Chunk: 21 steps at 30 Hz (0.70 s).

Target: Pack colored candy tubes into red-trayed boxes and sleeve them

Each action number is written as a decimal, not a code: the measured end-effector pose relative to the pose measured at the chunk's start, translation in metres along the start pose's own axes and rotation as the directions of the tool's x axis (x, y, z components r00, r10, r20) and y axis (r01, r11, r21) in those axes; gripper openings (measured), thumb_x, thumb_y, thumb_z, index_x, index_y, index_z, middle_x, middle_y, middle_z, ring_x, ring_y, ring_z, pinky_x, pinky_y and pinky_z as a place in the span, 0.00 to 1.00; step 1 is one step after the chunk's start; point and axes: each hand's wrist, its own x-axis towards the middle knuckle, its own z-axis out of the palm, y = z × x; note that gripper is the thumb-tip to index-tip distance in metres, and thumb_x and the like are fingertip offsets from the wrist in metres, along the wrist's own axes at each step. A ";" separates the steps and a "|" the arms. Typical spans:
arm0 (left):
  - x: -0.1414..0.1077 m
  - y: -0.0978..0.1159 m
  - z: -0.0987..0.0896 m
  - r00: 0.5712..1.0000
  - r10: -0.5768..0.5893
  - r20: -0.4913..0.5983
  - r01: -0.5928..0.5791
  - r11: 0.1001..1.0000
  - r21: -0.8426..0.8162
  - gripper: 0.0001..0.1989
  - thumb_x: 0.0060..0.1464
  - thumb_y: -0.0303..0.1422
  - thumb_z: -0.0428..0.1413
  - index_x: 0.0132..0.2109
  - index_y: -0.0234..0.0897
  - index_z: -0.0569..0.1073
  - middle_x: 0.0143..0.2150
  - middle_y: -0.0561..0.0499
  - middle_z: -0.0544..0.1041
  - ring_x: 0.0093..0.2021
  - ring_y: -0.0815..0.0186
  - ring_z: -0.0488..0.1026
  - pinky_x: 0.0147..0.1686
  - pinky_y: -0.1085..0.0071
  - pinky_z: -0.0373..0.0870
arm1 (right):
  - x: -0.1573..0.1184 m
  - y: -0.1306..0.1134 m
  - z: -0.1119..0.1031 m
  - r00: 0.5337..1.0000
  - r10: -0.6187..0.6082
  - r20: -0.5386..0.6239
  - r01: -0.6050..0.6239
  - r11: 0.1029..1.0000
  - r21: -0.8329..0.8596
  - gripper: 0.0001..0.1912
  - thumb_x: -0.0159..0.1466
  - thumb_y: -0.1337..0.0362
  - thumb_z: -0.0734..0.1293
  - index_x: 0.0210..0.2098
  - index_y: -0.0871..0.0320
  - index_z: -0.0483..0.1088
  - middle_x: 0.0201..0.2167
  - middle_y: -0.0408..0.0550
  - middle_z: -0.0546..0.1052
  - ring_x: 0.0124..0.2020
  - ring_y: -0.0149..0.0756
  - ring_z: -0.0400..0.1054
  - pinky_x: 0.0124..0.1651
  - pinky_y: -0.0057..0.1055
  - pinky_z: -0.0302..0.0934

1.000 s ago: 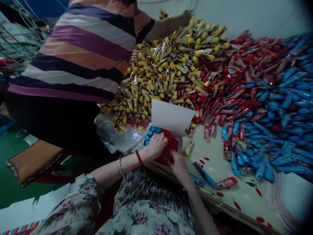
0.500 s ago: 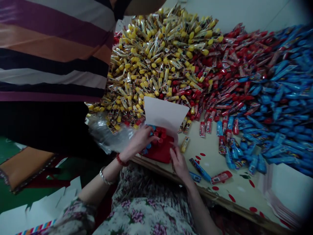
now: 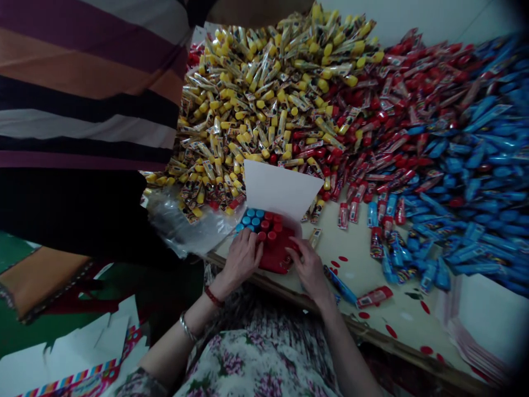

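Observation:
An open display box (image 3: 283,188) stands at the table's near edge, its white inner lid raised at the back. Upright in it are blue-capped tubes (image 3: 252,216) on the left and red-capped tubes (image 3: 271,223) beside them; the box's front is red. My left hand (image 3: 243,255) reaches over the front left corner with bent fingers down by the caps. What it holds, if anything, is hidden under the fingers. With thumb and fingers closed, my right hand (image 3: 306,267) pinches the red edge at the box's right side.
Behind lie heaps of wrapped yellow tubes (image 3: 264,105), red tubes (image 3: 392,116) and blue tubes (image 3: 487,160). Loose tubes and a clear plastic bag (image 3: 185,223) flank the box. White cartons (image 3: 491,325) are stacked at right. A person in a striped shirt (image 3: 91,82) stands close at left.
My left hand has drawn back from the caps toward the box's front left, uncovering the blue ones. My right hand's fingers have closed in on the box's right edge.

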 end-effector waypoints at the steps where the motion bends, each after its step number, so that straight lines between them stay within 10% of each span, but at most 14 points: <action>1: -0.002 -0.002 -0.004 0.998 0.036 0.046 -0.036 0.999 -0.010 0.08 0.61 0.32 0.45 0.39 0.34 0.65 0.38 0.45 0.67 0.40 0.59 0.64 0.42 0.62 0.65 | -0.001 -0.001 -0.007 0.999 -0.004 0.034 0.003 1.000 0.015 0.16 0.66 0.53 0.61 0.45 0.55 0.71 0.41 0.51 0.75 0.43 0.40 0.69 0.49 0.39 0.63; 5: -0.009 -0.007 -0.022 0.965 0.184 0.187 -0.168 0.981 -0.099 0.07 0.60 0.29 0.44 0.42 0.35 0.65 0.42 0.45 0.67 0.42 0.59 0.64 0.44 0.61 0.66 | -0.001 -0.007 -0.023 0.985 0.078 0.156 -0.099 0.986 0.132 0.13 0.63 0.56 0.64 0.43 0.56 0.71 0.40 0.50 0.74 0.36 0.35 0.70 0.34 0.30 0.67; 10: -0.009 -0.008 -0.026 0.974 0.201 0.100 -0.178 0.963 -0.203 0.08 0.63 0.29 0.44 0.44 0.37 0.67 0.45 0.45 0.68 0.45 0.61 0.64 0.45 0.64 0.66 | -0.001 -0.013 -0.006 0.989 0.097 0.110 -0.117 0.976 0.184 0.12 0.63 0.58 0.65 0.44 0.57 0.69 0.41 0.50 0.72 0.38 0.36 0.70 0.36 0.30 0.69; 14: -0.005 -0.008 -0.019 0.969 0.179 0.171 -0.154 0.977 -0.150 0.08 0.62 0.26 0.45 0.42 0.35 0.68 0.43 0.46 0.70 0.43 0.60 0.65 0.44 0.63 0.67 | -0.006 -0.021 0.013 0.999 0.009 0.053 -0.007 0.999 -0.039 0.12 0.65 0.60 0.62 0.45 0.58 0.69 0.40 0.51 0.73 0.41 0.39 0.70 0.45 0.38 0.67; 21: -0.006 -0.013 -0.025 0.940 0.127 0.316 -0.066 0.978 -0.196 0.09 0.60 0.25 0.44 0.43 0.35 0.69 0.42 0.46 0.69 0.43 0.61 0.66 0.44 0.63 0.68 | -0.004 -0.047 0.012 0.943 0.156 0.293 -0.004 0.889 -0.459 0.14 0.68 0.65 0.58 0.51 0.58 0.67 0.43 0.53 0.71 0.38 0.38 0.71 0.38 0.32 0.66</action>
